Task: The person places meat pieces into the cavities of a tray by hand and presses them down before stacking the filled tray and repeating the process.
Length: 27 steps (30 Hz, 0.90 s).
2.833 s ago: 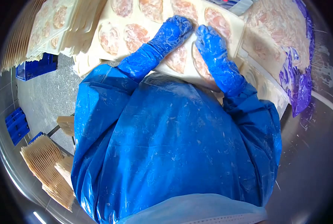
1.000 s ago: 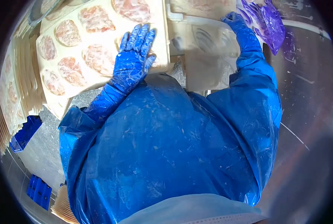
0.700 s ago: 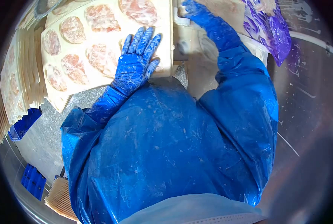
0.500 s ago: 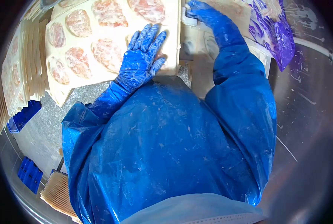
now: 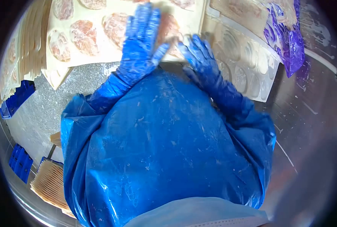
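A cream tray [image 5: 193, 20] with rounded hollows fills the upper middle, and flat pale pink pieces of meat [image 5: 84, 38] lie in the hollows. My left hand [image 5: 140, 51], in a blue glove, lies over the tray with its fingers stretched out. It partly covers one piece of meat [image 5: 169, 30]. Fingers apart and nothing in them, my right hand [image 5: 201, 56] is at the tray's near right corner, its fingertips beside that same piece. Both gloves carry whitish smears.
Right of the tray lies a pale mould [image 5: 264, 62] with oval hollows. Purple plastic film [image 5: 295, 49] hangs beyond it. Stacked trays [image 5: 30, 41] stand at the left, with a blue crate [image 5: 17, 99] below. More stacked trays [image 5: 49, 183] are lower left.
My right hand has come from the upper right down to the tray's near right corner, uncovering the mould. The tray now sits higher and further right in view, my left hand still over it.
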Motion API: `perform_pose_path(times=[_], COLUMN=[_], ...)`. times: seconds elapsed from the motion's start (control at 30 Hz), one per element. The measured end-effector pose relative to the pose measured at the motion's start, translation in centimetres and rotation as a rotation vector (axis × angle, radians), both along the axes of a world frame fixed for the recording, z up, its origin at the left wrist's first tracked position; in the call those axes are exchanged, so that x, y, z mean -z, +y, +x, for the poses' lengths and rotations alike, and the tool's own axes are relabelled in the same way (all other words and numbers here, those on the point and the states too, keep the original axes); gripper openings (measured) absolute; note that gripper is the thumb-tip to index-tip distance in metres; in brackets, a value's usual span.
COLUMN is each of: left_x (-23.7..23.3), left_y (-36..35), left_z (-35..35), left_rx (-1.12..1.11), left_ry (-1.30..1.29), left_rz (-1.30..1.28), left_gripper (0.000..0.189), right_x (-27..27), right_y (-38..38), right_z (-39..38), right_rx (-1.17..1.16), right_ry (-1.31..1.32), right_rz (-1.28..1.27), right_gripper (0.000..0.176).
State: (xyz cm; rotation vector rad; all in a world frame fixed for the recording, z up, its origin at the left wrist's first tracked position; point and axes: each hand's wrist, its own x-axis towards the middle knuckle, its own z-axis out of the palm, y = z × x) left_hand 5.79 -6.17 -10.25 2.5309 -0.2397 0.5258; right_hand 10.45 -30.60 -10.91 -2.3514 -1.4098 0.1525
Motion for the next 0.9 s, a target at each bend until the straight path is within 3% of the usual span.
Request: perform_pose_path(times=[0.07, 0.13, 0.2, 0.23, 0.3, 0.33, 0.37, 0.43, 0.5, 0.53, 0.57, 0.6, 0.63, 0.67, 0.73, 0.8, 0.87, 0.9], left_x=[1.1, 0.6, 0.1, 0.3, 2.1, 1.6, 1.7, 0.7, -2.5, -2.0, -1.7, -0.1, -0.1, 0.8, 3.6, 3.9, 4.3, 4.5], left_y=[-1.4, -2.1, -2.8, -3.4, -5.1, -5.1, -5.3, -4.3, -1.6, 0.8, 4.8, 9.5, 13.9, 18.8, 24.3, 24.8, 25.4, 26.1], left_z=[0.7, 1.3, 1.9, 2.1, 2.3, 2.7, 3.0, 3.3, 2.4, 2.2, 0.8, -0.4, -1.9, -3.9, -7.6, -8.4, -9.1, -9.1], left_rx=[0.098, 0.138, 0.168, 0.277, 0.410, 0.422, 0.421, 0.398, 0.241, 0.132, -0.049, -0.211, -0.365, -0.582, -0.936, -0.867, -0.790, -0.764], left_ry=[0.049, 0.113, 0.175, 0.176, 0.205, 0.189, 0.151, 0.097, 0.079, 0.022, 0.037, 0.011, -0.096, -0.084, 0.335, 0.235, 0.135, 0.070], left_rz=[0.044, 0.077, 0.124, 0.077, 0.033, 0.064, 0.011, -0.022, -0.074, -0.248, 0.023, -0.112, -0.196, 0.044, 0.583, 0.545, 0.506, 0.333], left_gripper=[0.079, 0.080, 0.082, 0.083, 0.080, 0.076, 0.077, 0.078, 0.072, 0.064, 0.063, 0.063, 0.065, 0.067, 0.071, 0.071, 0.071, 0.069], right_x=[-0.5, 0.6, -0.4, -2.2, 0.2, -0.2, 0.5, 0.7, 3.6, 6.0, 7.9, 8.3, 6.2, 4.5, 1.7, 1.0, 3.0, 4.1], right_y=[-0.9, -1.6, -2.6, -1.8, -3.2, -2.3, -1.2, 2.8, 4.2, 4.2, 4.3, 4.5, 5.1, 5.8, 7.2, 7.9, 7.1, 6.9], right_z=[-2.3, -2.0, 0.2, 1.5, 5.2, 7.8, 10.5, 15.9, 22.3, 25.2, 27.4, 28.7, 28.6, 27.5, 24.6, 25.0, 28.1, 29.4], right_rx=[0.070, 0.035, 0.043, 0.164, 0.382, 0.301, 0.366, 0.346, 0.293, 0.274, 0.258, 0.238, 0.243, 0.231, 0.368, 0.428, 0.382, 0.349], right_ry=[0.072, 0.092, 0.194, 0.233, 0.139, -0.086, -0.106, -0.323, -0.425, -0.476, -0.513, -0.506, -0.194, -0.198, -0.252, -0.205, -0.334, -0.454], right_rz=[-0.179, -0.082, 0.191, 0.272, 0.405, 0.334, 0.358, 0.526, 0.361, 0.235, 0.160, 0.160, 0.229, 0.231, 0.096, 0.041, -0.064, -0.105], right_gripper=[0.061, 0.055, 0.043, 0.035, 0.035, 0.038, 0.041, 0.037, 0.038, 0.039, 0.040, 0.040, 0.030, 0.030, 0.025, 0.022, 0.021, 0.020])
